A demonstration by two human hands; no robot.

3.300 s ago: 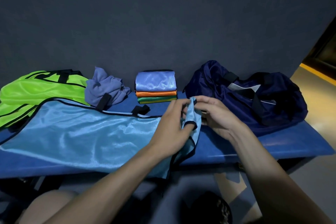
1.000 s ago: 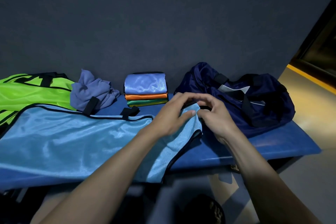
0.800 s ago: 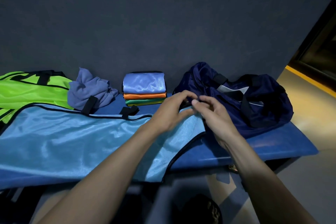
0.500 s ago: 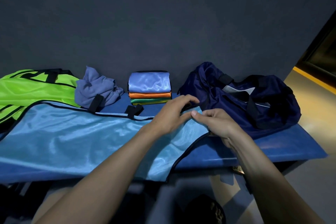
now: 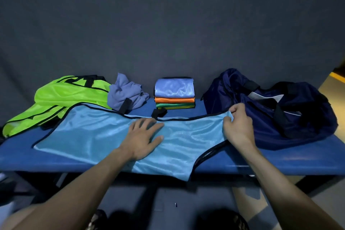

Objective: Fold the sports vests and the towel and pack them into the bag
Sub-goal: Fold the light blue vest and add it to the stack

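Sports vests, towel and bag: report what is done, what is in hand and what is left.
Done: a stack of folded satin vests, blue on top, sits by the wall. In hand: the light blue satin vest lies spread on the blue bench; the left hand presses it flat, the right hand pinches its corner. Left: the neon green vest, the crumpled lilac towel, and all packing into the navy duffel bag.

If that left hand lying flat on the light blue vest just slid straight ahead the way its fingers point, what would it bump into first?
Probably the black strap at the light blue vest's far edge, just beyond the left hand's fingertips. Further along that line sits the stack of folded vests, though depth is hard to judge.
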